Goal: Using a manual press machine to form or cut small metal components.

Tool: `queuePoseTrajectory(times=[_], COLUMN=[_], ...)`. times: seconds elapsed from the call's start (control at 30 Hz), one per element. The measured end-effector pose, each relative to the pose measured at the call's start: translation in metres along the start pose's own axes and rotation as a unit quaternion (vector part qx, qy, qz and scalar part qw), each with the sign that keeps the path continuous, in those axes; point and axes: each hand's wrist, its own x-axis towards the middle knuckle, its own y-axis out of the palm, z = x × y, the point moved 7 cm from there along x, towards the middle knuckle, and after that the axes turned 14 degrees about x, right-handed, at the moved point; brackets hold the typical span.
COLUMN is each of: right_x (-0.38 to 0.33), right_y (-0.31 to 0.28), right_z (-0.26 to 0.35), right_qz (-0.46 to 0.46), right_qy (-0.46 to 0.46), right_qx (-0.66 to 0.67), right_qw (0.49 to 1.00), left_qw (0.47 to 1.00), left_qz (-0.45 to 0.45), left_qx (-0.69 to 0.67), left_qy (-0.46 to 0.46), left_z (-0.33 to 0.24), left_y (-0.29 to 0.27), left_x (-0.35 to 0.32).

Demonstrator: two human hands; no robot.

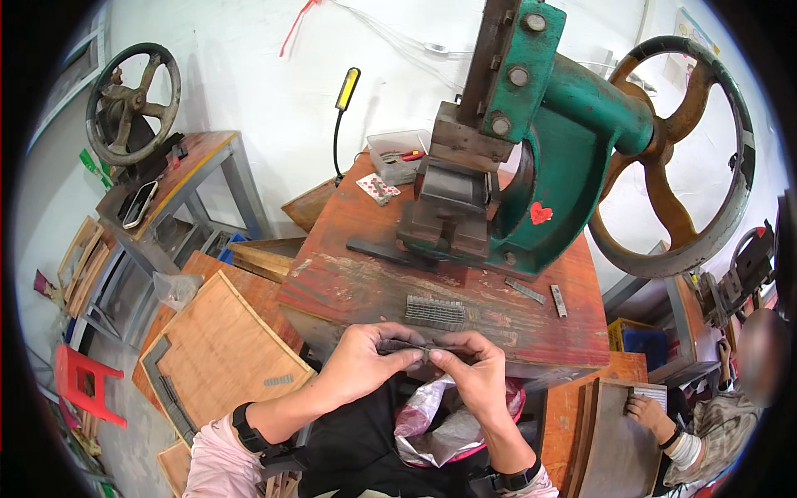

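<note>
My left hand (365, 358) and my right hand (475, 365) are close together in front of the work table's near edge. Both are closed, thumbs and fingers pinching a thin dark strip (403, 344) that is mostly hidden by the fingers. Just beyond them, a block of grey toothed metal strips (435, 312) lies side by side on the red-brown table (349, 286). A green hand press (573, 174) with a large handwheel (677, 195) stands behind it. Two loose metal pieces, a toothed strip (525, 289) and a short bar (558, 300), rest right of the block.
A dark flat bar (378, 249) lies before the press. Further back are a playing card (378, 189), a clear plastic box (397, 158) and a yellow lamp (349, 90). At left stands a wooden tray (241, 349); at right, another person's hand (650, 415) touches a metal-topped board (618, 448).
</note>
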Motion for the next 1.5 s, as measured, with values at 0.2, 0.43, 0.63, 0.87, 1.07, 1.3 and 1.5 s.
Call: queuePoseTrajectory(times=[0.2, 0.43, 0.63, 0.87, 1.07, 1.3, 1.5], right_x=[-0.008, -0.027, -0.023, -0.024, -0.019, -0.017, -0.025], right_y=[0.018, 0.032, 0.033, 0.037, 0.066, 0.125, 0.178], right_z=[0.015, 0.030, 0.014, 0.000, -0.032, -0.107, -0.156], right_qz=[-0.017, -0.032, 0.023, 0.011, 0.076, 0.149, 0.254], right_qy=[-0.139, -0.220, -0.153, -0.151, -0.123, 0.038, 0.102], right_qx=[-0.195, -0.179, -0.191, -0.220, -0.185, -0.085, -0.120], right_qw=[0.971, 0.958, 0.969, 0.964, 0.972, 0.984, 0.954], left_qw=[0.998, 0.981, 0.996, 0.996, 0.992, 0.967, 0.941], left_qz=[-0.058, -0.103, -0.072, -0.063, -0.120, -0.242, -0.323], left_qx=[0.030, 0.126, 0.008, 0.046, -0.020, 0.060, 0.023], left_qy=[-0.002, 0.108, 0.054, 0.033, -0.017, -0.059, -0.099], left_z=[-0.001, -0.017, -0.007, 0.014, 0.050, 0.088, 0.123], left_y=[-0.012, -0.021, -0.022, -0.029, -0.050, -0.105, -0.142], left_x=[-0.011, -0.029, -0.029, -0.036, -0.062, -0.122, -0.176])
